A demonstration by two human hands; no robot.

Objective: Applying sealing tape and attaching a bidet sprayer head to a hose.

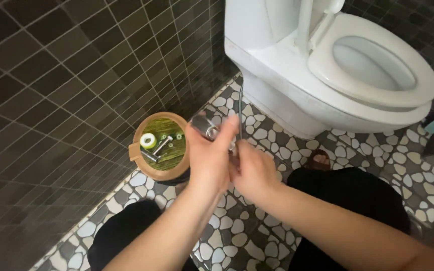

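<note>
My left hand point(209, 158) is closed around a shiny metal fitting point(206, 125) at the end of a thin braided hose point(240, 108) that runs up toward the base of the white toilet point(297, 75). My right hand point(252, 170) is right beside it, fingers curled against the hose and fitting just below the left hand's fingertips. Both hands hover over the pebble-pattern floor point(377, 155), between my knees. What my right fingers pinch is hidden by the hand itself.
A round wooden stool point(144, 173) with a green top stands left of my hands, against the dark tiled wall point(51, 100). On it lie a roll of white tape point(148, 141), a bolt point(161, 145) and small washers. The toilet seat point(423, 83) is down.
</note>
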